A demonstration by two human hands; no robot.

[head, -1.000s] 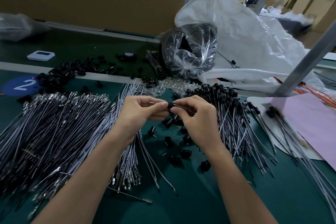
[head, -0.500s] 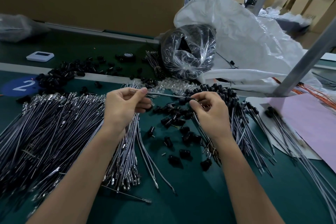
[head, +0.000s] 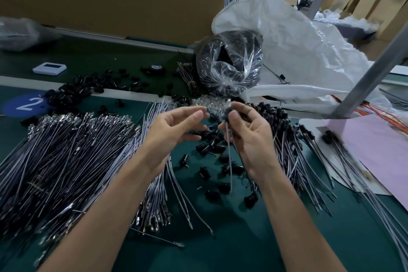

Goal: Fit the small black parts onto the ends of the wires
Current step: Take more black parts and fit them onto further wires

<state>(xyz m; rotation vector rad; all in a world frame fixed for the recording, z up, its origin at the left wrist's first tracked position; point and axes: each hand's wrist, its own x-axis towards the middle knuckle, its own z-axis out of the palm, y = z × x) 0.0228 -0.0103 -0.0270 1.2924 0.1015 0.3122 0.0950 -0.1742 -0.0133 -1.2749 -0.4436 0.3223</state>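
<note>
My right hand [head: 247, 137] pinches a small black part [head: 227, 112] fitted on a grey wire [head: 229, 161] that hangs down from its fingers. My left hand [head: 170, 132] hovers just left of it, fingers relaxed and empty. A big pile of bare wires [head: 66, 157] with metal ends lies to the left on the green table [head: 242, 238]. Loose black parts [head: 212, 146] lie scattered under and below my hands. Wires with black parts fitted [head: 287, 139] are heaped to the right.
A clear bag of black parts [head: 229, 62] and a large white sack [head: 298, 51] stand behind. More black parts [head: 84, 88] lie at the back left near a white device [head: 49, 68]. A grey post [head: 373, 77] and pink sheet [head: 379, 150] are on the right.
My left hand let go of the wire and opened. My right hand turned palm-up and lifted, so the wire with the black part now hangs from it.
</note>
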